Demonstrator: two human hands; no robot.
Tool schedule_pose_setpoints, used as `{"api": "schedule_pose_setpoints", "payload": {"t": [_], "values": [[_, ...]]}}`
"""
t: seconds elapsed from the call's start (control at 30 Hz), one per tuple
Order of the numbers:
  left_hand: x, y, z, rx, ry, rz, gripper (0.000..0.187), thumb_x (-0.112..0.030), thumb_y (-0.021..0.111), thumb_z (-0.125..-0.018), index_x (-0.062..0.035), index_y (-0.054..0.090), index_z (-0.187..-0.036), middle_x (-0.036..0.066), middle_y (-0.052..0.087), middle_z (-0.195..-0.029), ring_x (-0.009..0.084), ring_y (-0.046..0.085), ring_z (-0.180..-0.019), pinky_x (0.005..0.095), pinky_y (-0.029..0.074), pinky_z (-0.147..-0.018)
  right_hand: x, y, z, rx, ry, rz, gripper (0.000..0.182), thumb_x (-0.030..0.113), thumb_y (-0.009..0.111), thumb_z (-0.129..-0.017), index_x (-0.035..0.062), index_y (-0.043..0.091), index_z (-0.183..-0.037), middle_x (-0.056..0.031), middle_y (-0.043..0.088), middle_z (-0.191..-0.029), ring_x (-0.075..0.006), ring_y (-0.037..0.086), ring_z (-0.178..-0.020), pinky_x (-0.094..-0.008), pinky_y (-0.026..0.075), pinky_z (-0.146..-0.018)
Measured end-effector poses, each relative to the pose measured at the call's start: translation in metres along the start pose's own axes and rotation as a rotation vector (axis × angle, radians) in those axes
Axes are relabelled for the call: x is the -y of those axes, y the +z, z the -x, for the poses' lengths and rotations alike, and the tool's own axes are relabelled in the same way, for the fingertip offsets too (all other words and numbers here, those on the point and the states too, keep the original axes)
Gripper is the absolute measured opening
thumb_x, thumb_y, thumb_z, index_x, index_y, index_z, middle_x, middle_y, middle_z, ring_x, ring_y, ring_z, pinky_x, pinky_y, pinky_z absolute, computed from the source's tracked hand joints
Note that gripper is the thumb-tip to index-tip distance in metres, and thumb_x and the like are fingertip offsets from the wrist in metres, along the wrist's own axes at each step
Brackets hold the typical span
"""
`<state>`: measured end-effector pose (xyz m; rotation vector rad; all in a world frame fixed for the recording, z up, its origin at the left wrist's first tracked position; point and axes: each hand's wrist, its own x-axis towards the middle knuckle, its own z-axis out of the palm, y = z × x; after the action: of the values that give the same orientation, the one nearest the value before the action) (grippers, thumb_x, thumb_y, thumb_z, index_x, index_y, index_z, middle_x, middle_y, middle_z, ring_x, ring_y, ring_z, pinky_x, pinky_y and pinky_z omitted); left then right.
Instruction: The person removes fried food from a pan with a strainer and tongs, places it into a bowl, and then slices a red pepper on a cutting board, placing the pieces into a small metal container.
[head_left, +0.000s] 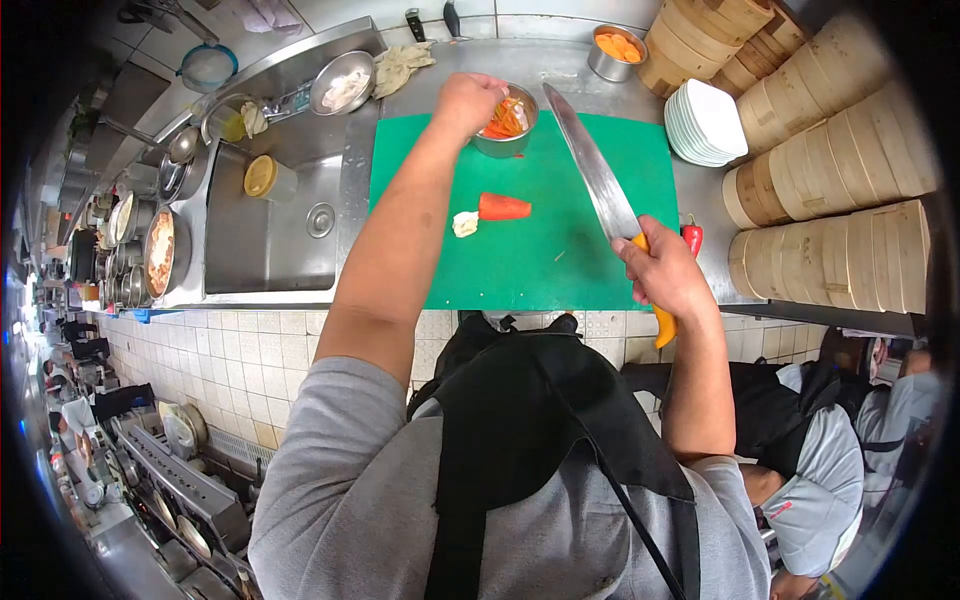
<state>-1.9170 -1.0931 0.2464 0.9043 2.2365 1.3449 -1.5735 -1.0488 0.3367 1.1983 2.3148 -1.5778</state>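
My right hand grips the yellow handle of a large kitchen knife, its blade slanting up and left above the green cutting board. At the far edge of the board, my left hand is at the rim of a metal bowl. Its fingers are bent together; whatever they hold, if anything, is hidden. Orange strips and some pale pieces lie in that bowl. A cut piece of carrot rests on the board, touching a small pale lump.
Left of the board is a sink with a yellow-lidded tub. Bamboo steamers, stacked white plates, a tin of orange slices and a red pepper stand right. Another person is at lower right.
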Motion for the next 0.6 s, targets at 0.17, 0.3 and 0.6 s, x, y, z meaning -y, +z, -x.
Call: {"api": "schedule_pose_setpoints", "payload": {"t": [0.17, 0.3, 0.6], "values": [[-0.019, -0.018, 0.033, -0.102, 0.040, 0.065, 0.022, -0.019, 0.071, -0.086, -0.0037, 0.074, -0.102, 0.004, 0.072, -0.085, 0.0113, 0.063, -0.073, 0.0299, 0.050, -0.070, -0.015, 0.000, 0.006, -0.041, 0.017, -0.110, 0.025, 0.023, 0.063, -0.095, -0.0002, 0.052, -0.094, -0.0046, 0.054, -0.065, -0.0121, 0.052, -0.045, -0.0283, 0.043, -0.043], [0.009, -0.018, 0.090, 0.106, -0.039, -0.082, 0.022, -0.021, 0.072, -0.085, -0.0054, 0.074, -0.100, 0.005, 0.072, -0.087, 0.0136, 0.065, -0.079, 0.0309, 0.052, -0.076, -0.054, -0.004, 0.013, -0.046, 0.047, -0.191, 0.023, 0.020, 0.062, -0.096, 0.0008, 0.051, -0.093, -0.0041, 0.053, -0.064, -0.0112, 0.050, -0.043, -0.0276, 0.042, -0.041], [0.029, 0.018, 0.126, 0.346, -0.091, -0.744, 0.040, -0.022, 0.080, -0.075, -0.0093, 0.068, -0.111, 0.015, 0.065, -0.115, 0.0324, 0.062, -0.108, 0.0426, 0.051, -0.094, -0.114, 0.005, 0.025, -0.055, 0.204, -0.228, 0.021, 0.017, 0.060, -0.097, 0.0003, 0.047, -0.094, -0.0042, 0.050, -0.061, -0.0118, 0.048, -0.040, -0.0286, 0.038, -0.037]]}}
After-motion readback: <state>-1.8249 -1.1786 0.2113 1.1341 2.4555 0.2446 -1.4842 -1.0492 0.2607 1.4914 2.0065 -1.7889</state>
